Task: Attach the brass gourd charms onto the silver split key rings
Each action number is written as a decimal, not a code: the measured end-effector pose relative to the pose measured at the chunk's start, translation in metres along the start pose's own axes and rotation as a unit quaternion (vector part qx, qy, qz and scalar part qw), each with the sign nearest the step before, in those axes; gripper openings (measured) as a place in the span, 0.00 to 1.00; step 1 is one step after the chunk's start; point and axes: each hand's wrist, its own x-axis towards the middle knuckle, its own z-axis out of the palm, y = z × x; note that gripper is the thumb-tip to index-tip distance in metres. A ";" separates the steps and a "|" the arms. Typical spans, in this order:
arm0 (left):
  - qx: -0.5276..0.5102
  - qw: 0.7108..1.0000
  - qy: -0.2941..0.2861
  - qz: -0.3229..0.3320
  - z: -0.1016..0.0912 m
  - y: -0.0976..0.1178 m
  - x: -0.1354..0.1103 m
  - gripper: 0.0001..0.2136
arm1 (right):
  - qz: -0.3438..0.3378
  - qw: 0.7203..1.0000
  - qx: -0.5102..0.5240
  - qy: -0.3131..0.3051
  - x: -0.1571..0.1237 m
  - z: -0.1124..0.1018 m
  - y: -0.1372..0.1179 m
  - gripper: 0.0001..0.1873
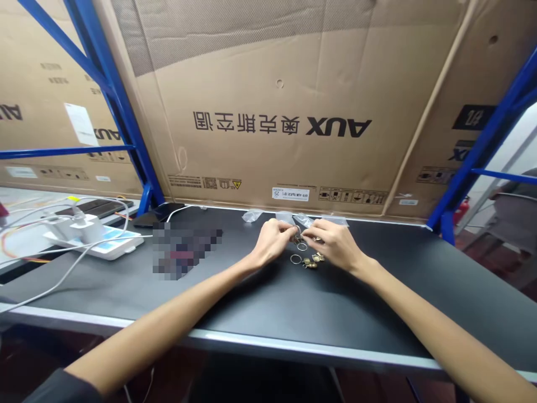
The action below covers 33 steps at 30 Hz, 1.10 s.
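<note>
My left hand is closed in a pinch, and a thin metal key ring shows at its fingertips. Facing it, my right hand is also pinched; its fingers hide most of what they grip, though a bit of brass colour shows beneath them. On the black tabletop just below the fingers lie a loose silver ring and another ring. Beside them are small brass-coloured pendants, partly overlapping near my right hand.
Clear plastic bags lie along the table's back edge, against a large cardboard box. At left are a white power strip with cables and a pixelated patch. Blue rack posts flank the table.
</note>
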 end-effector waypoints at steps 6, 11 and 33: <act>-0.103 0.993 -0.023 -0.061 0.002 -0.011 0.006 0.15 | -0.015 0.999 -0.045 -0.015 -0.006 0.011 -0.001 0.15; 0.014 0.997 -0.038 -0.066 -0.006 -0.023 0.015 0.10 | 0.102 0.993 -0.024 -0.051 -0.003 0.003 -0.002 0.17; 0.362 0.889 -0.252 0.122 -0.010 -0.009 0.001 0.04 | 0.087 0.956 0.084 -0.267 -0.001 -0.011 -0.002 0.15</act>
